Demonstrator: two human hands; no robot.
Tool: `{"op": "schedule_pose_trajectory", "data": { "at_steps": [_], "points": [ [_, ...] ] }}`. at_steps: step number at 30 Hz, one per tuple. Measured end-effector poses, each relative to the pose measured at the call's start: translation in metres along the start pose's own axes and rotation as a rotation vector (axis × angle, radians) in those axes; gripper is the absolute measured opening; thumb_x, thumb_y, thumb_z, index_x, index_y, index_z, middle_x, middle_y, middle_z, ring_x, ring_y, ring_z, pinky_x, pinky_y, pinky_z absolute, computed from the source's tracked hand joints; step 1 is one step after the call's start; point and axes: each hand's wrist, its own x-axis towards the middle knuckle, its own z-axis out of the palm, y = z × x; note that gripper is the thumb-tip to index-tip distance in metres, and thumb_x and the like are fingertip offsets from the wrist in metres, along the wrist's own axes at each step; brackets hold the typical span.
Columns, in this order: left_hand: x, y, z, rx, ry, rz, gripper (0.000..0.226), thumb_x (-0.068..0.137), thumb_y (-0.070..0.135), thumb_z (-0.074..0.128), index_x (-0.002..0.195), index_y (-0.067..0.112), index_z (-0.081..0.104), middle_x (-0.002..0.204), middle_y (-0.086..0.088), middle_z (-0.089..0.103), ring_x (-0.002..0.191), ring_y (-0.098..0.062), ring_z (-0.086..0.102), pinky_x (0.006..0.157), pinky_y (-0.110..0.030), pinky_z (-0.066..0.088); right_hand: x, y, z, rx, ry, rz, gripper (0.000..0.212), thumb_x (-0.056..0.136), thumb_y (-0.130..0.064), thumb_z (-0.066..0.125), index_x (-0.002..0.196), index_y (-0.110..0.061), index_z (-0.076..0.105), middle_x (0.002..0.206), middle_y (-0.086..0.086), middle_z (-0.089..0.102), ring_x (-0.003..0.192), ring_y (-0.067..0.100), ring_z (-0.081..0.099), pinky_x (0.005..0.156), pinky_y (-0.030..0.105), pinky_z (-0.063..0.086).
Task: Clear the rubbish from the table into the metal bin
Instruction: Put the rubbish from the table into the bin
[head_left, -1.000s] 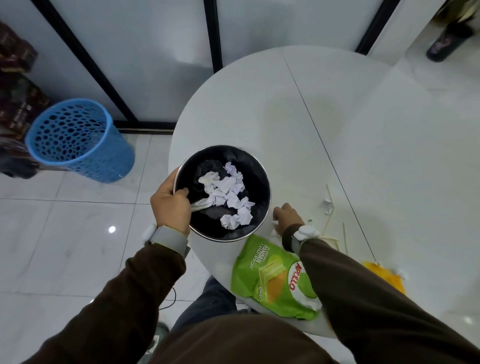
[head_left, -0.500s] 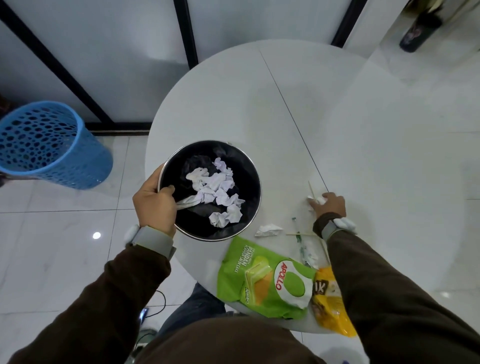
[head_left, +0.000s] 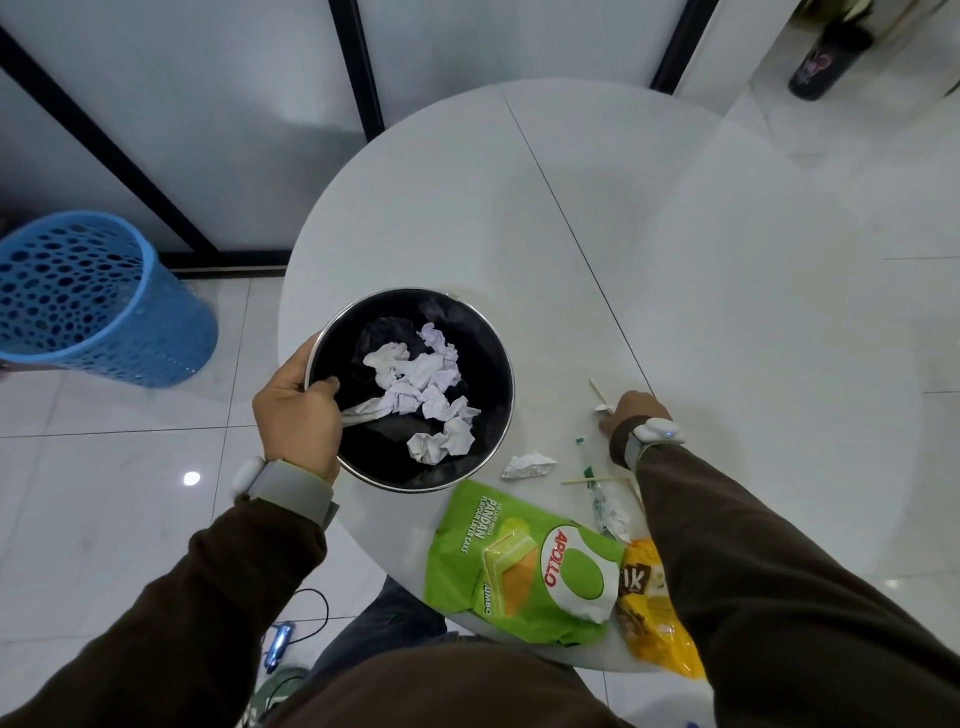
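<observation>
rubbish on the table (head_left: 571, 234) is only part cleared; crumpled tissues (head_left: 421, 384) already lie inside the metal bin (head_left: 488, 364), which sits at the table's near-left edge, partly over the floor; the left hand (head_left: 301, 410) grips its left rim, thumb hooked inside, fingers round the outer wall, just as it did a second ago; what has changed is the right hand (head_left: 631, 410): a second ago it was just beside the bin's right rim, and since then it has gone out to the right of the bin and settled over a small white scrap (head_left: 602, 409) at the end of a thin stick (head_left: 596, 389); that reads as a reach for the farthest bits first; the fingertips are at the scrap, but the back of the hand and the wrist hide them, so i cannot tell whether it is pinched or only touched; the scrap lies at the hand's left edge, well apart from the bin; a folded paper scrap (head_left: 527, 464) lies just right of the bin's near rim, untouched; further right of the bin lie a straw wrapper (head_left: 597, 499) and a second stick (head_left: 597, 479); nearer than the bin lie a green snack bag (head_left: 519, 566) and a yellow wrapper (head_left: 654, 623); left of the bin, on the floor, stands a blue basket (head_left: 88, 301); most pieces are still to go in.
</observation>
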Motion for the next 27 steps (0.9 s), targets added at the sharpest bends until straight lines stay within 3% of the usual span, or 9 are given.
{"op": "schedule_pose_trajectory", "data": {
  "at_steps": [5, 10, 14, 18, 21, 24, 27],
  "points": [
    [-0.005, -0.003, -0.001, -0.007, -0.011, 0.006, 0.059, 0.084, -0.01, 0.053, 0.108, 0.038, 0.078, 0.108, 0.009, 0.077, 0.106, -0.016, 0.071, 0.1, -0.043, 0.056, -0.006, -0.003, -0.005, -0.006, 0.017, -0.028, 0.038, 0.086, -0.049, 0.054, 0.081, -0.013, 0.061, 0.086, 0.008, 0.067, 0.074, 0.029, 0.061, 0.069, 0.029, 0.047],
    [-0.013, -0.002, 0.004, -0.02, -0.019, 0.007, 0.061, 0.084, -0.012, 0.053, 0.102, 0.041, 0.078, 0.104, 0.014, 0.077, 0.105, -0.013, 0.071, 0.101, -0.041, 0.056, -0.037, -0.018, -0.032, 0.347, 0.165, -0.076, 0.027, 0.08, -0.045, 0.067, 0.087, -0.02, 0.059, 0.083, 0.001, 0.066, 0.08, 0.026, 0.062, 0.07, 0.028, 0.048],
    [-0.024, 0.002, 0.012, -0.04, -0.023, 0.024, 0.06, 0.084, -0.013, 0.052, 0.105, 0.037, 0.077, 0.106, 0.011, 0.077, 0.106, -0.014, 0.071, 0.1, -0.038, 0.056, -0.095, -0.044, -0.075, 0.575, 0.402, -0.359, 0.014, 0.077, -0.025, 0.069, 0.081, -0.019, 0.057, 0.073, -0.004, 0.063, 0.07, 0.018, 0.059, 0.069, 0.025, 0.048],
    [-0.042, 0.008, 0.023, -0.036, -0.03, 0.041, 0.059, 0.084, -0.016, 0.051, 0.11, 0.032, 0.075, 0.101, 0.013, 0.075, 0.101, -0.01, 0.07, 0.092, -0.024, 0.056, -0.159, -0.079, -0.114, 0.629, 0.555, -0.74, 0.016, 0.075, -0.011, 0.072, 0.082, -0.017, 0.059, 0.072, -0.004, 0.059, 0.065, 0.015, 0.053, 0.064, 0.019, 0.044],
    [-0.057, 0.01, 0.028, -0.047, -0.039, 0.046, 0.059, 0.083, -0.017, 0.05, 0.11, 0.029, 0.075, 0.097, 0.017, 0.074, 0.09, 0.0, 0.07, 0.083, -0.015, 0.054, -0.191, -0.105, -0.121, 0.598, 0.537, -0.982, 0.016, 0.074, -0.011, 0.071, 0.086, -0.016, 0.061, 0.08, -0.005, 0.061, 0.07, 0.013, 0.053, 0.067, 0.018, 0.044],
    [-0.072, 0.009, 0.03, -0.044, -0.048, 0.045, 0.059, 0.082, -0.018, 0.049, 0.109, 0.027, 0.076, 0.095, 0.016, 0.075, 0.084, 0.006, 0.068, 0.076, -0.01, 0.052, -0.195, -0.123, -0.104, 0.426, 0.497, -1.12, 0.018, 0.078, -0.022, 0.06, 0.095, -0.016, 0.062, 0.089, -0.001, 0.06, 0.078, 0.017, 0.053, 0.072, 0.029, 0.049],
    [-0.085, 0.006, 0.031, -0.029, -0.051, 0.059, 0.067, 0.079, -0.019, 0.048, 0.101, 0.037, 0.075, 0.09, 0.023, 0.074, 0.086, 0.003, 0.069, 0.079, -0.012, 0.053, -0.178, -0.131, -0.081, 0.031, 0.301, -1.107, 0.05, 0.076, -0.038, 0.061, 0.124, -0.023, 0.058, 0.122, 0.003, 0.057, 0.104, 0.029, 0.056, 0.088, 0.044, 0.052]
  ]
}}
